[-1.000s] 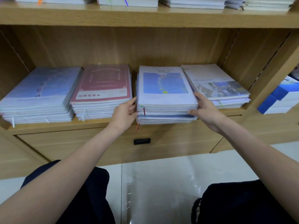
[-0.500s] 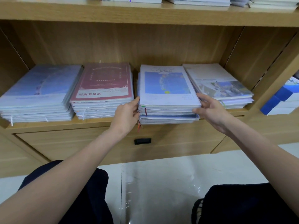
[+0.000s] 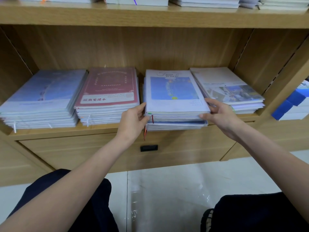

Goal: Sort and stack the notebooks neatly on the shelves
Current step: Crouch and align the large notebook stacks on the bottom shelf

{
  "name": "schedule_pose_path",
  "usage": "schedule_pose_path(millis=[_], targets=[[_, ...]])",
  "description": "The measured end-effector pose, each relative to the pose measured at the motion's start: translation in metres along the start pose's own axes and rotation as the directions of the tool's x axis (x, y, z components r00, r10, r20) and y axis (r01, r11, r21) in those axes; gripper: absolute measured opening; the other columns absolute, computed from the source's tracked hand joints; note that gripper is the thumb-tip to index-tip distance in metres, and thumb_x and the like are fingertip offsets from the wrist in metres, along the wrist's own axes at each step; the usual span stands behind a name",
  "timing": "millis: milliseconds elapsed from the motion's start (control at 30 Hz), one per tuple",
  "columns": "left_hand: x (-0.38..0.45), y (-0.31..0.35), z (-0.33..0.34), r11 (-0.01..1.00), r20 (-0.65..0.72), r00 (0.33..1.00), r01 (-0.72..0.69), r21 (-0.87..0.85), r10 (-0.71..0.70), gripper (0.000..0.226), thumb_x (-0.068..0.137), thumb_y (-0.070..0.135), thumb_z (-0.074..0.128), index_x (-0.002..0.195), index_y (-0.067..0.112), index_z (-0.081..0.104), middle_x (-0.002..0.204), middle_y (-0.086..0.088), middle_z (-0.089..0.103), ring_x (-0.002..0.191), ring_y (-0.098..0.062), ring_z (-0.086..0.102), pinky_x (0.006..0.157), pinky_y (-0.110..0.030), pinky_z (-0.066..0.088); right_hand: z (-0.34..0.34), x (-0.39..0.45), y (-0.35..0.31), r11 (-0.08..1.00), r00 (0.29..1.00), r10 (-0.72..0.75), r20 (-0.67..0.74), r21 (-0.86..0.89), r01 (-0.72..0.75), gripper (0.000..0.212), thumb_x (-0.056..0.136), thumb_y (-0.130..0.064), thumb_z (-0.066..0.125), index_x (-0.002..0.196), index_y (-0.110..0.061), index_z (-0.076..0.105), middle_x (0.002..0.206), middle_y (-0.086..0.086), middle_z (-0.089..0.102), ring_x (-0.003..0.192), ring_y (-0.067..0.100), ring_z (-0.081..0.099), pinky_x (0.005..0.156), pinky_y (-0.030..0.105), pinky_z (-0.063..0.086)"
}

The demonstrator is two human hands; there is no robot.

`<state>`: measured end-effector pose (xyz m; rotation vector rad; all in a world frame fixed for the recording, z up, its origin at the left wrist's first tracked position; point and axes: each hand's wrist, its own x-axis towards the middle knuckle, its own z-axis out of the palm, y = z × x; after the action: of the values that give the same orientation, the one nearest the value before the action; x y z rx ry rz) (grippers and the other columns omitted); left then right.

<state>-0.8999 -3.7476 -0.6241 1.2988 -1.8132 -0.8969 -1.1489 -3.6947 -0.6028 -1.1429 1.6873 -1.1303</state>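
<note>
The top cover of the blue-picture stack [image 3: 175,101] is showing the word "Wheel" in thin lettering above a blue picture panel; the smaller print at its near right corner is too blurred to read. The maroon stack [image 3: 107,99] just to its left is carrying a pale label with Chinese characters (printed facing away from the camera). All four piles are lying flat along the front edge of the middle shelf [image 3: 100,129], with the pale blue stack [image 3: 41,101] toward the left end and the photo-cover stack [image 3: 229,91] toward the right end, tilted slightly and touching the blue-picture stack.

The left hand [image 3: 133,121] is pinching the near left corner of the blue-picture stack, thumb on the top cover and fingers curled against the side of the upper books. The right hand [image 3: 220,116] is gripping the near right corner, thumb pressing the front edge and fingers wrapping the right side, in the gap beside the photo-cover stack. A red ribbon bookmark [image 3: 145,131] is hanging from the stack over the shelf's front edge.

More notebooks are lying on the upper shelf [image 3: 150,17]. A black drawer handle [image 3: 149,148] is sitting below, and blue and white boxes [image 3: 291,106] are standing past the right edge of the shelving.
</note>
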Motion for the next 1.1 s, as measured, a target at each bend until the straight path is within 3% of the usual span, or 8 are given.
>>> schedule_pose_path(millis=[133, 333, 433, 533, 700, 867, 1000, 1100], targets=[[0.002, -0.002, 0.001, 0.999, -0.016, 1.0, 0.026, -0.038, -0.026, 0.054, 0.086, 0.0, 0.062, 0.137, 0.006, 0.043, 0.135, -0.009, 0.051, 0.123, -0.016, 0.05, 0.105, -0.024, 0.036, 0.002, 0.003, -0.003, 1.0, 1.0, 0.01, 0.012, -0.023, -0.009, 0.063, 0.085, 0.007, 0.06, 0.141, -0.009, 0.038, 0.125, 0.008, 0.059, 0.114, 0.02, 0.055, 0.081, 0.023, 0.044], [0.0, -0.004, 0.002, 0.998, -0.04, 0.998, -0.038, 0.047, 0.04, 0.054, 0.087, 0.003, 0.061, 0.137, 0.007, 0.042, 0.129, -0.009, 0.056, 0.117, -0.017, 0.056, 0.095, -0.013, 0.037, -0.001, 0.008, -0.002, 0.998, 1.0, 0.013, -0.002, -0.055, -0.013, 0.069, 0.084, 0.005, 0.062, 0.144, -0.01, 0.032, 0.126, 0.008, 0.058, 0.109, 0.019, 0.055, 0.073, 0.02, 0.046], [0.0, -0.007, 0.003, 0.988, 0.039, 0.995, -0.092, 0.127, 0.088, 0.068, 0.086, -0.003, 0.058, 0.145, 0.018, 0.03, 0.11, -0.006, 0.063, 0.099, -0.012, 0.057, 0.089, -0.019, 0.042, 0.0, 0.009, -0.002, 0.99, 0.999, -0.014, 0.031, -0.141, 0.018, 0.079, 0.082, 0.002, 0.066, 0.147, -0.016, 0.026, 0.131, 0.005, 0.054, 0.117, 0.022, 0.053, 0.089, 0.032, 0.048], [-0.001, -0.011, 0.006, 0.972, 0.062, 0.996, -0.08, 0.223, 0.068, 0.073, 0.085, -0.005, 0.056, 0.145, 0.024, 0.026, 0.095, 0.004, 0.051, 0.087, -0.007, 0.048, 0.079, -0.015, 0.037, 0.007, 0.007, -0.004, 0.894, 0.996, -0.044, 0.071, -0.443, 0.071, 0.085, 0.081, -0.01, 0.071, 0.149, -0.021, 0.02, 0.149, 0.002, 0.033, 0.135, 0.025, 0.034, 0.107, 0.036, 0.035], [0.0, -0.016, 0.006, 0.977, 0.078, 0.993, -0.105, 0.187, 0.092, 0.074, 0.085, -0.006, 0.056, 0.146, 0.024, 0.025, 0.093, 0.002, 0.05, 0.087, -0.01, 0.048, 0.081, -0.02, 0.039, 0.02, 0.004, -0.012, 0.692, 0.994, -0.09, 0.055, -0.714, 0.102, 0.085, 0.085, -0.009, 0.067, 0.15, -0.018, 0.013, 0.136, 0.019, 0.045, 0.118, 0.034, 0.047, 0.093, 0.036, 0.04], [-0.006, -0.016, 0.006, 0.964, 0.071, 0.992, -0.119, 0.237, 0.105, 0.074, 0.088, -0.003, 0.053, 0.148, 0.025, 0.019, 0.097, -0.007, 0.064, 0.086, -0.013, 0.054, 0.093, -0.033, 0.047, 0.015, 0.003, -0.017, 0.723, 0.995, -0.089, 0.048, -0.684, 0.098, 0.078, 0.088, -0.003, 0.062, 0.15, -0.02, 0.018, 0.147, 0.012, 0.037, 0.12, 0.031, 0.047, 0.087, 0.032, 0.041], [-0.009, -0.012, 0.006, 0.918, 0.071, 0.983, -0.181, 0.352, 0.166, 0.071, 0.091, 0.0, 0.05, 0.149, 0.022, 0.015, 0.1, -0.008, 0.062, 0.097, -0.022, 0.059, 0.087, -0.027, 0.045, 0.009, 0.006, -0.018, 0.8, 0.995, -0.097, -0.003, -0.595, 0.076, 0.078, 0.082, 0.0, 0.068, 0.146, -0.027, 0.032, 0.147, 0.009, 0.036, 0.076, 0.015, 0.053, 0.064, 0.023, 0.041], [-0.008, -0.012, 0.006, 0.914, 0.076, 0.981, -0.192, 0.357, 0.176, 0.071, 0.09, -0.001, 0.051, 0.148, 0.021, 0.017, 0.097, -0.009, 0.063, 0.095, -0.023, 0.06, 0.089, -0.031, 0.047, 0.008, 0.008, -0.019, 0.806, 0.995, -0.102, -0.023, -0.588, 0.069, 0.079, 0.079, 0.001, 0.07, 0.144, -0.028, 0.036, 0.145, 0.01, 0.039, 0.064, 0.007, 0.044, 0.048, 0.014, 0.035]])
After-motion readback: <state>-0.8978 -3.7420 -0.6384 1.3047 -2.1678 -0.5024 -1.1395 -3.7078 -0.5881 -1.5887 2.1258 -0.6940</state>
